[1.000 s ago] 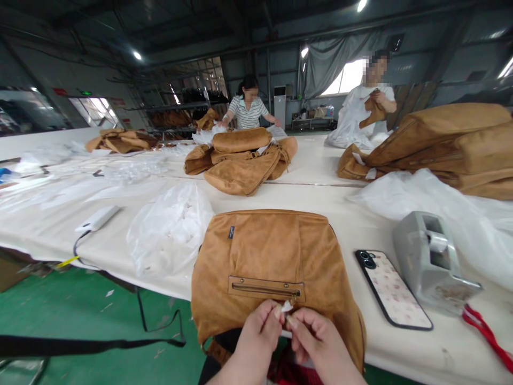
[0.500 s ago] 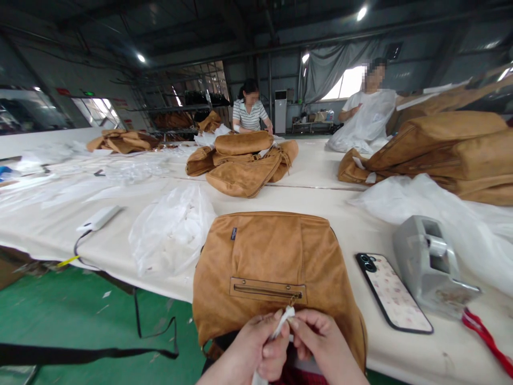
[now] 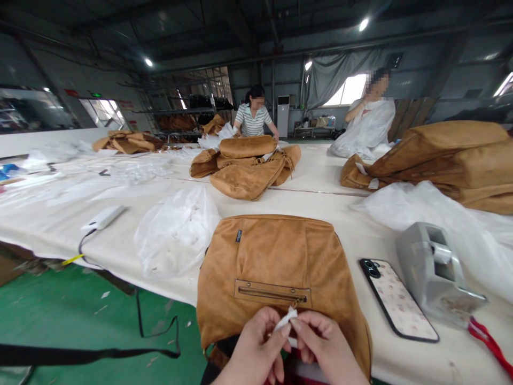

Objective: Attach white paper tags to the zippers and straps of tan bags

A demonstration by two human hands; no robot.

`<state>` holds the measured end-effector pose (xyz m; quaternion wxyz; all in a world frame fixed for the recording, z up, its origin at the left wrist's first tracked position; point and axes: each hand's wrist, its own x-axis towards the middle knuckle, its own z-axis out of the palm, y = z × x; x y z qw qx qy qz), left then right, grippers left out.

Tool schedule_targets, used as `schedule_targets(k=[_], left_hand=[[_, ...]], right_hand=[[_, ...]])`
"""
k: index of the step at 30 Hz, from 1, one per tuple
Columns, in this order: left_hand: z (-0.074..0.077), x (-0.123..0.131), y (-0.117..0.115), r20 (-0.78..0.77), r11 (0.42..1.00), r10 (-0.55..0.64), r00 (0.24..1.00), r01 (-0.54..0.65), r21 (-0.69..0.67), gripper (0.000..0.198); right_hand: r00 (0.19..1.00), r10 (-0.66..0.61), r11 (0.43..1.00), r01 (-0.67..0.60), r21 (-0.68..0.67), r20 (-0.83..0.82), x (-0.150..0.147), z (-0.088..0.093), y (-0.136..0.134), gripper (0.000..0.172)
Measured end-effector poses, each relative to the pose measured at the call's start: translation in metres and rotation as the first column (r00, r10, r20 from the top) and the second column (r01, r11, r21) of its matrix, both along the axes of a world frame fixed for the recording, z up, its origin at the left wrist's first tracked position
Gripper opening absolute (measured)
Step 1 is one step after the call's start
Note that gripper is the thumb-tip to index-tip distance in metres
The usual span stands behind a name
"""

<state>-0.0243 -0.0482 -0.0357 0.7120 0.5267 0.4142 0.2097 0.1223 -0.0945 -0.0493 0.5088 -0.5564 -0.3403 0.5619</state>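
A tan suede bag point(image 3: 276, 267) lies flat at the near edge of the white table point(image 3: 336, 206), its small zipped pocket point(image 3: 272, 294) facing up. My left hand point(image 3: 256, 350) and my right hand point(image 3: 324, 350) meet just below the zipper pull. Their fingertips pinch a small white piece of paper or wrapping point(image 3: 285, 319) at the pull. Both forearms enter from the bottom edge.
A phone point(image 3: 396, 299) and a grey tape dispenser point(image 3: 435, 272) lie right of the bag, a red strap point(image 3: 491, 345) beyond. Clear plastic bags point(image 3: 176, 230) and a white power bank point(image 3: 104, 216) lie left. Stacks of tan bags point(image 3: 449, 155) point(image 3: 244, 166) sit farther back, where two people work.
My hands stay at the zipper pull, working the white piece between the fingertips. The far right person lowered a brown bag and now holds white plastic. The camera shifted slightly.
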Motion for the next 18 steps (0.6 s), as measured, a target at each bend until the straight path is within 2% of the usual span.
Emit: schedule_targets(k=[3,7,11,15,18], left_hand=[[0.002,0.000,-0.001,-0.034,0.998,0.042,0.999,-0.040,0.050,0.055],[0.006,0.002,-0.003,0.006,1.000,0.005,1.000,-0.005,0.019,0.058],[0.004,0.004,-0.005,0.097,0.995,-0.037,0.995,0.046,-0.088,0.060],[-0.004,0.006,-0.002,0.245,0.972,0.004,0.969,0.054,-0.230,0.054],[-0.012,0.010,-0.002,0.343,0.931,-0.024,0.939,0.146,-0.334,0.053]], right_hand=[[1.000,-0.017,1.000,0.017,-0.012,0.001,-0.001,0.003,0.001,0.058],[1.000,-0.001,1.000,0.001,-0.012,-0.003,-0.001,0.001,0.001,0.058],[0.999,0.027,1.000,-0.027,-0.007,-0.026,0.001,-0.004,0.002,0.058],[0.996,0.052,0.999,-0.053,-0.004,-0.077,0.000,-0.001,0.004,0.056],[0.976,0.054,0.998,-0.050,0.025,-0.209,-0.003,0.004,0.003,0.049]])
